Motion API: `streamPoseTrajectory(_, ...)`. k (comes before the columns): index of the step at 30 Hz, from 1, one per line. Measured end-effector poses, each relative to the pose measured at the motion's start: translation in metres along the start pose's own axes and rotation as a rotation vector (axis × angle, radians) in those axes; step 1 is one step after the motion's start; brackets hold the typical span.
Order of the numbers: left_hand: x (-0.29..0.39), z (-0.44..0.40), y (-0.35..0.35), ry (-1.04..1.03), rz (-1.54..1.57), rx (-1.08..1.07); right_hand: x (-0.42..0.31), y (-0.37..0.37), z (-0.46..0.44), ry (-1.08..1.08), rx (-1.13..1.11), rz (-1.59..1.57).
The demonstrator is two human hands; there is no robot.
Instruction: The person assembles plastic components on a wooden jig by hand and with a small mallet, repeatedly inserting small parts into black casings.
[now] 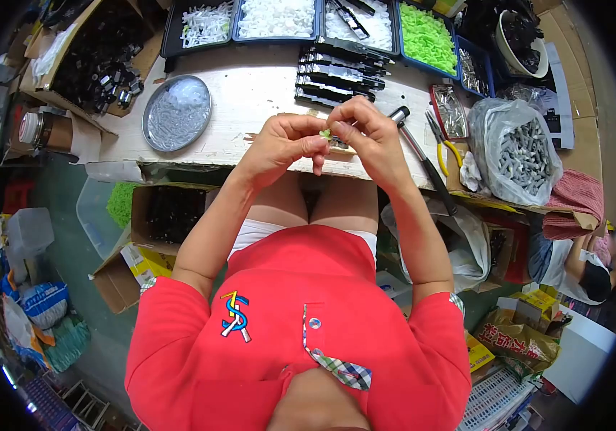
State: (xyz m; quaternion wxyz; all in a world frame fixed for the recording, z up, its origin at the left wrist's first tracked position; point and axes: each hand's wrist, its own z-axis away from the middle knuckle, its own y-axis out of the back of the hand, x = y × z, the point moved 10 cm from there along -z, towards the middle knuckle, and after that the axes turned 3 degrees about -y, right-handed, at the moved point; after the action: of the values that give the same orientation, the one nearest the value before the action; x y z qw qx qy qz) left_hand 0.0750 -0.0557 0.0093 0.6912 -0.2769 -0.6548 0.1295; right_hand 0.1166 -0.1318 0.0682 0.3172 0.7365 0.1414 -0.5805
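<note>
Near the table's front edge, my left hand (286, 144) pinches a small green piece (325, 133) between thumb and fingertips. My right hand (367, 136) meets it from the right, its thumb and forefinger closed on the same piece. Beneath my fingers lies a small metal and wood fixture (339, 146), partly hidden. Just beyond my hands a stack of black parts (340, 70) rests on the white table (243, 86). A hammer (423, 154) with a black handle lies to the right of my right hand, beside yellow-handled pliers (448, 147).
Bins of white pieces (277, 18) and green pieces (428, 37) line the back. A round metal tray (177, 113) stands left, near a box of black parts (103, 68). At right sit a bag of grey parts (520, 154) and a red cloth (574, 205). Another person (595, 269) is far right.
</note>
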Motion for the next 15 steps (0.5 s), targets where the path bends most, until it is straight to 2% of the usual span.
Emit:
streamPoseTrajectory(2,-0.002,0.0,0.005,-0.043,0.101,0.029,0.004,-0.006,0.004,0.025,0.024,-0.071)
streamPoseTrajectory(4,-0.006,0.0,0.009,-0.053,0.181,0.053,0.009,-0.004,0.009,0.043,0.131,-0.334)
streamPoseTrajectory(9,-0.013,0.0,0.015,-0.078,0.31,0.118,0.011,-0.005,0.012,0.097,0.171,-0.248)
streamPoseTrajectory(12,-0.013,-0.001,0.019,-0.084,0.311,0.154,-0.015,0.006,0.018,0.296,0.33,0.192)
streamPoseTrajectory(13,-0.014,0.0,0.021,-0.09,0.301,0.172,-0.014,0.006,0.016,0.295,0.329,0.19)
streamPoseTrajectory(15,-0.016,0.0,0.022,-0.091,0.292,0.187,-0.03,-0.002,0.019,0.463,0.335,0.472)
